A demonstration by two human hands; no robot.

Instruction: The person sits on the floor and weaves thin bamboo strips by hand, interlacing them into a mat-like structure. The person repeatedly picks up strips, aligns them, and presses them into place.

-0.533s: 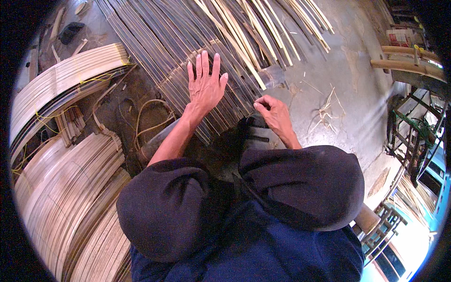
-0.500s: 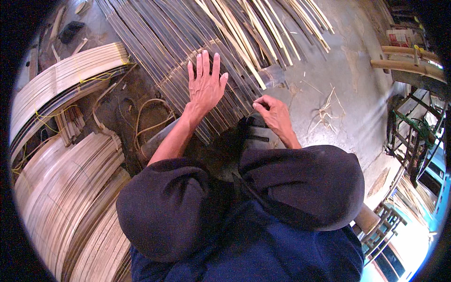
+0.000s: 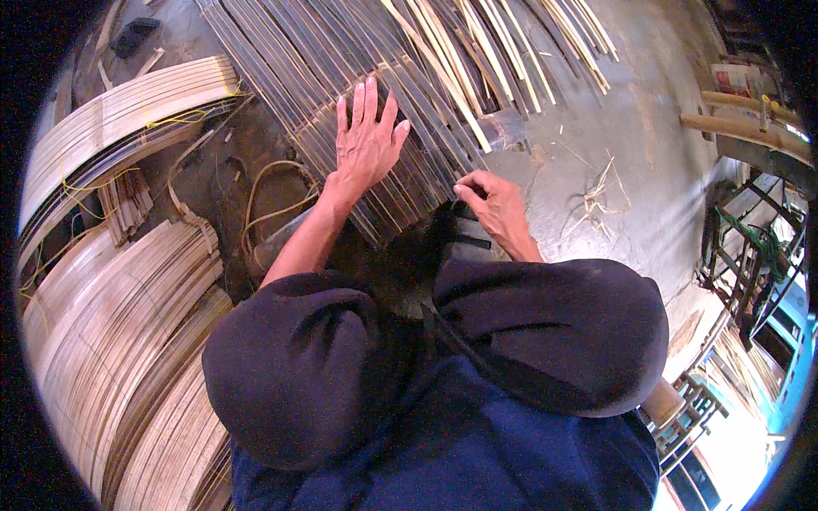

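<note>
A panel of long dark slats (image 3: pixel 285 53), tied across by thin cord lines, slants from the far left toward my lap. My left hand (image 3: pixel 366 145) lies flat on it, palm down and fingers spread, holding nothing. At the panel's near right corner, thumb and forefinger of my right hand (image 3: pixel 498 209) are pinched together. What is between them, if anything, is too small to make out. Several pale thin strips (image 3: pixel 452 72) lie over and beside the panel's right part.
Bundles of curved pale slats (image 3: pixel 128 281) bound with yellow cord (image 3: pixel 175 119) fill the left. A tangle of shavings (image 3: pixel 601 200) lies on the grey floor (image 3: pixel 648 119) at the right. Farther right are a bamboo pole (image 3: pixel 741 128) and a dark frame (image 3: pixel 745 247).
The whole view has shifted slightly. My left hand stays flat on the slats, and my right stays pinched at the panel's corner.
</note>
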